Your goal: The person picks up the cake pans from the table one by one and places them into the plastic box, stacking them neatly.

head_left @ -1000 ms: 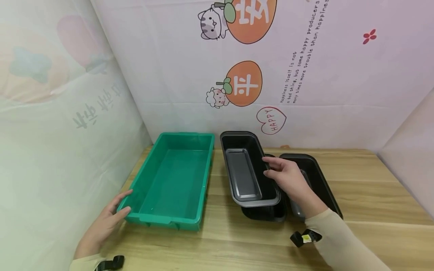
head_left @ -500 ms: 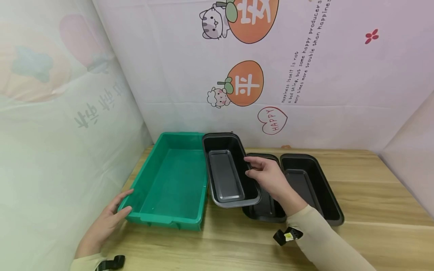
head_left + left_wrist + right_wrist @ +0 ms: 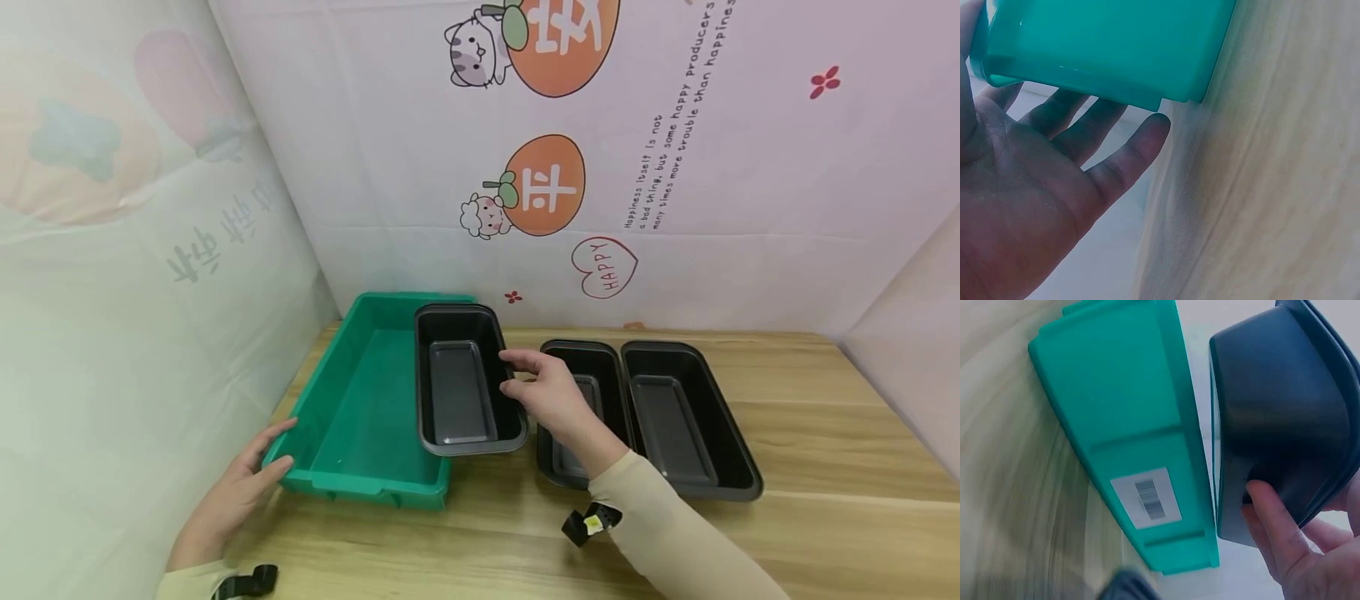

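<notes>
My right hand [image 3: 551, 396] pinches the right rim of a black loaf pan [image 3: 459, 392], thumb inside and fingers outside. In the right wrist view, fingers press along the outer wall of the loaf pan [image 3: 1279, 419], which is raised beside the green tray's top edge. From the head, the pan overlaps the right side of the rectangular green tray [image 3: 363, 483]. At the tray's near left corner, my left hand [image 3: 236, 492] holds on, its thumb and index finger at the rim. The left wrist view has the fingers [image 3: 1125, 165] reaching behind the tray wall, the little finger free.
Two more black loaf pans stand side by side on the wooden table [image 3: 510, 542]: a nearer one [image 3: 581, 358], partly behind my right forearm, and a right one [image 3: 675, 425]. Printed white cloth [image 3: 412, 167] encloses the back and sides. A barcode label [image 3: 1147, 499] marks the tray's side.
My right hand has carried the loaf pan leftward, off from above another loaf pan to over the tray's right edge. The left hand stays on the tray corner.
</notes>
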`<state>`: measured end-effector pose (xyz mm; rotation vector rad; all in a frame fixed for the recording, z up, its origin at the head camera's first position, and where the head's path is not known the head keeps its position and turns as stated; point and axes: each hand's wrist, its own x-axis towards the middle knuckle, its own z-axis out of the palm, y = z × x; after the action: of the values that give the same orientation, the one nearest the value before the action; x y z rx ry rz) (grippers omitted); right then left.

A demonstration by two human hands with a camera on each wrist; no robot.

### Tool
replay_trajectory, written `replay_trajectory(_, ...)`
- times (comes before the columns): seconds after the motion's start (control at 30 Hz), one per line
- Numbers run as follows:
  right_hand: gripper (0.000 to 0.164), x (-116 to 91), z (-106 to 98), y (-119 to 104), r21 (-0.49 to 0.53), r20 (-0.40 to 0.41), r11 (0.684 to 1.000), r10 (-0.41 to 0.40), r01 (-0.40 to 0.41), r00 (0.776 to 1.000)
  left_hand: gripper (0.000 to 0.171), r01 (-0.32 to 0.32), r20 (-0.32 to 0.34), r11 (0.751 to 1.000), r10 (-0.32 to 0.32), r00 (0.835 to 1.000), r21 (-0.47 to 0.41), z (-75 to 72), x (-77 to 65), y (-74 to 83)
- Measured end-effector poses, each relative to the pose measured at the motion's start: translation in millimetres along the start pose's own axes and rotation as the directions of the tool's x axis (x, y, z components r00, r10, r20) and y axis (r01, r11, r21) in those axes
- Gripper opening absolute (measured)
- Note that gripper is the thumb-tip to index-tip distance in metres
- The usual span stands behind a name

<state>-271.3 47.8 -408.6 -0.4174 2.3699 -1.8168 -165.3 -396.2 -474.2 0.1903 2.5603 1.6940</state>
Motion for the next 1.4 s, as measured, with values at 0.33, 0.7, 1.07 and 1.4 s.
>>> replay_trajectory(0.33, 0.044, 13.3, 37.5, -14.4, 0.099, -0.042, 0.995, 0.026, -0.022, 0.999, 0.056, 0.014, -0.008, 1.0, -0.013, 1.0, 0.028, 0.8, -1.0, 2.6)
replay_trajectory(0.7, 0.041, 30.1, 77.7, -27.2, 0.185, -0.055, 0.98, 0.086, -0.074, 0.995, 0.056, 0.007, -0.01, 1.0, -0.006, 1.0, 0.027, 0.0, -1.3, -0.5)
replay_trajectory(1.07, 0.037, 36.9, 102.0, -26.0, 0.128, -0.023, 0.99, 0.07, -0.066, 0.997, 0.056, 0.01, -0.014, 0.999, -0.01, 1.0, 0.031, -0.6, 0.0, 0.7)
replay_trajectory(1.4, 0.042, 47.8, 126.6, -31.8, 0.021, -0.028, 0.996, 0.082, -0.082, 0.996, 0.056, 0.012, -0.019, 0.999, -0.012, 1.0, 0.043, 0.5, 0.9, -0.3)
